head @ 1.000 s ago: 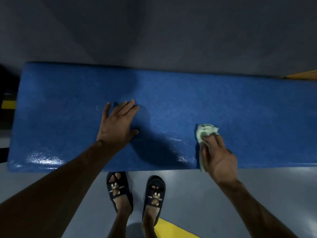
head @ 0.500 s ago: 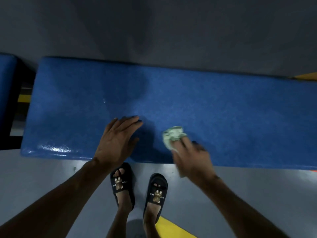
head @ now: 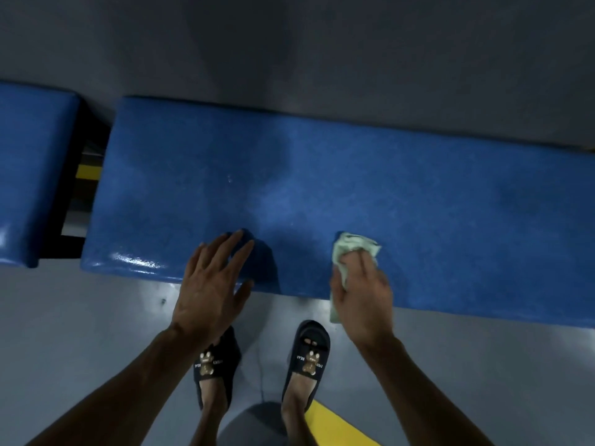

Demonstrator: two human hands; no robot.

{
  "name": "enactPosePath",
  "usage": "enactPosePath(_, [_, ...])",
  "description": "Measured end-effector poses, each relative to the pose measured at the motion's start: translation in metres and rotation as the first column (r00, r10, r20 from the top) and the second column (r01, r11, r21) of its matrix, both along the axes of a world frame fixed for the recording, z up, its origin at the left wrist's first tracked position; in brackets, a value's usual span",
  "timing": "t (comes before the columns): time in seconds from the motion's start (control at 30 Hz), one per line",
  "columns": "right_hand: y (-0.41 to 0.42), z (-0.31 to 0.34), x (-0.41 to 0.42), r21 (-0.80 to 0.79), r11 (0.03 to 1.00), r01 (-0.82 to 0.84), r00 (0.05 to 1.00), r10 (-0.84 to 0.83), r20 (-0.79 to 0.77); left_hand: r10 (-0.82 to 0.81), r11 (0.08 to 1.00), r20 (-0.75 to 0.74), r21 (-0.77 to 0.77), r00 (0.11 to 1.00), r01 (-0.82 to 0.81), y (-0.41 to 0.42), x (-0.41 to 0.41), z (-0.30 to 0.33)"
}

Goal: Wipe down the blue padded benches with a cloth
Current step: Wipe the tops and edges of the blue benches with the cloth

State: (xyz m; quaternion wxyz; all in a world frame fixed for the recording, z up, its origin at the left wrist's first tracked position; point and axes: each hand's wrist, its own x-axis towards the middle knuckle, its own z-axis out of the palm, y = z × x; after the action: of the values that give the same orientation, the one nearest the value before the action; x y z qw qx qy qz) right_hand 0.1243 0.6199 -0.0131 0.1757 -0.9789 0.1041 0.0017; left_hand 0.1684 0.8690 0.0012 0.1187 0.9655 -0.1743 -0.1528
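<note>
A long blue padded bench (head: 354, 188) runs across the view in front of me. My right hand (head: 362, 294) grips a crumpled pale green cloth (head: 352, 251) and presses it on the bench's near edge; part of the cloth hangs below my palm. My left hand (head: 212, 284) lies flat with fingers straight, its fingertips on the near edge of the bench left of the cloth. A second blue padded bench (head: 29, 175) stands at the far left, across a narrow gap.
Grey floor (head: 80, 333) lies under me, with my feet in black slippers (head: 309, 355) close to the bench. A yellow floor line (head: 338, 426) shows bottom centre. A grey wall (head: 289, 53) backs the benches. The gap shows a black frame and yellow stripe (head: 88, 171).
My view has shifted left, so the second bench is now seen. My right hand wiped left with the cloth, then back right. My left hand slid back toward the near edge.
</note>
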Motion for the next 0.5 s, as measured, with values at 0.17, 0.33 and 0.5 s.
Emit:
enactPosePath(0.17, [-0.029,0.007,0.003,-0.174,0.962,-0.209,0.977,0.211,-0.008,-0.016,0.999,0.003,-0.033,1.000,0.016,0.004,0.004,0.000])
enactPosePath(0.33, [-0.105,0.015,-0.010,-0.185,0.983,-0.007,0.997,-0.008,-0.078,-0.039,0.998,0.001,-0.047,0.999,0.039,0.015,0.008,-0.001])
enactPosePath(0.5, [-0.068,0.008,-0.006,-0.123,0.980,0.158,0.980,-0.171,-0.099,-0.038,0.998,-0.016,-0.055,0.999,0.037,0.030,0.010,-0.003])
